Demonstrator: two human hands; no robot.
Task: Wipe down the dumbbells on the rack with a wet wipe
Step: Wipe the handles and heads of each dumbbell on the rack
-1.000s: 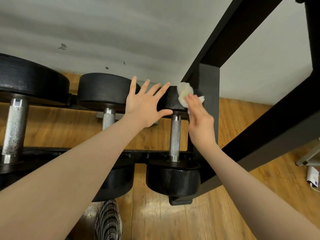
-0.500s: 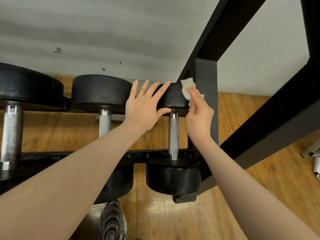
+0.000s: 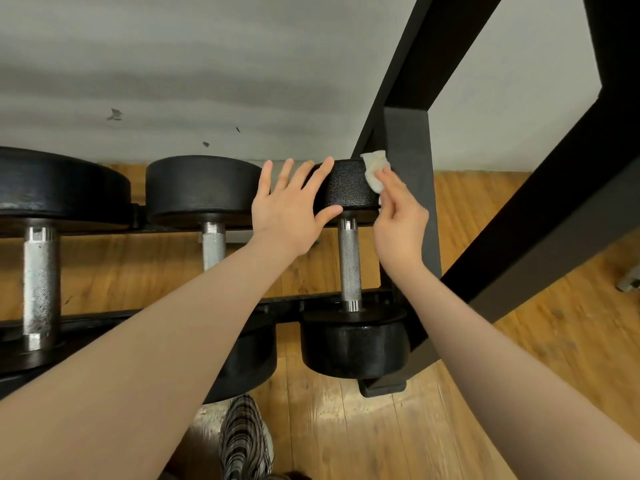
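Three black dumbbells with knurled steel handles lie on the black rack (image 3: 304, 303). The rightmost, smallest dumbbell (image 3: 349, 258) has its far head (image 3: 348, 188) between my hands. My left hand (image 3: 294, 209) rests flat with spread fingers on the left side of that head. My right hand (image 3: 398, 216) pinches a crumpled white wet wipe (image 3: 375, 169) against the head's right side. The middle dumbbell (image 3: 204, 188) and the large left dumbbell (image 3: 41, 258) sit to the left, partly hidden by my left forearm.
A thick black rack upright (image 3: 412, 188) stands just right of my right hand, and slanted black beams (image 3: 540, 216) cross the right side. A grey wall lies behind, wooden floor (image 3: 519, 393) below. A patterned shoe (image 3: 246, 441) shows at the bottom.
The wipe in my right hand has slid slightly down and along the right side of the small dumbbell's far head. My left hand stays on the head. The view shifted a little.
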